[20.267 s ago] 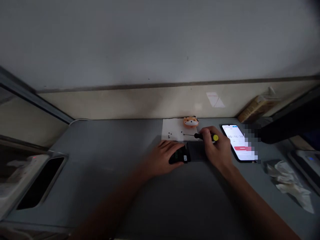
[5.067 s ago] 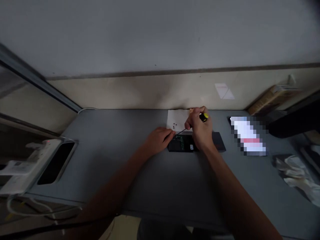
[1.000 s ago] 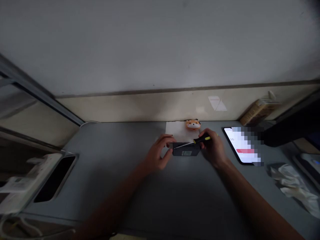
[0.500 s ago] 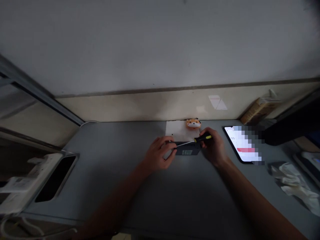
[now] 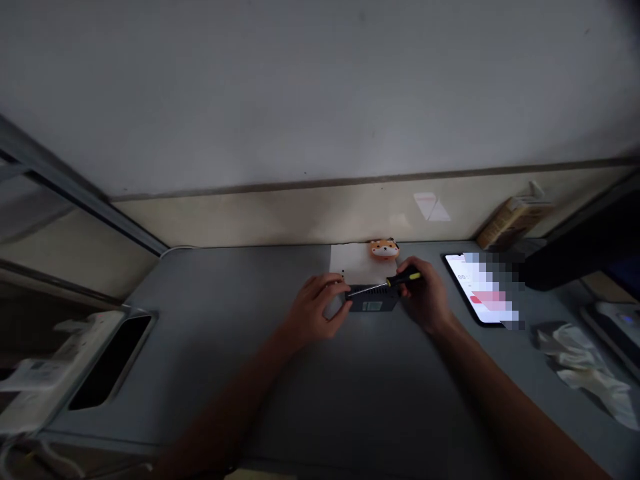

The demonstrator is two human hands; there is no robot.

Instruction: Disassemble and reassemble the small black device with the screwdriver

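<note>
A dark box-shaped device [image 5: 373, 303] with a small pale label stands on the grey table in front of a white sheet [image 5: 350, 261]. My left hand [image 5: 320, 307] grips its left end between thumb and fingers. My right hand [image 5: 424, 293] is closed round the black and yellow handle of a screwdriver [image 5: 404, 276] at the device's right end. The shaft slants down left across the device, with its tip by my left fingertips. Small dark dots lie on the sheet's left part. An orange and white animal-face item [image 5: 385, 249] rests at the sheet's back.
On the right, a lit phone [image 5: 473, 290] lies near crumpled tissue [image 5: 583, 363], with a carton [image 5: 513, 220] against the wall behind. A dark-screened phone [image 5: 113, 360] lies on the left beside white equipment [image 5: 60, 373]. A wall closes off the back.
The camera view has shifted slightly. My left fingers have opened a little around the device's left end, showing more of the screwdriver's tip. Both holds remain.
</note>
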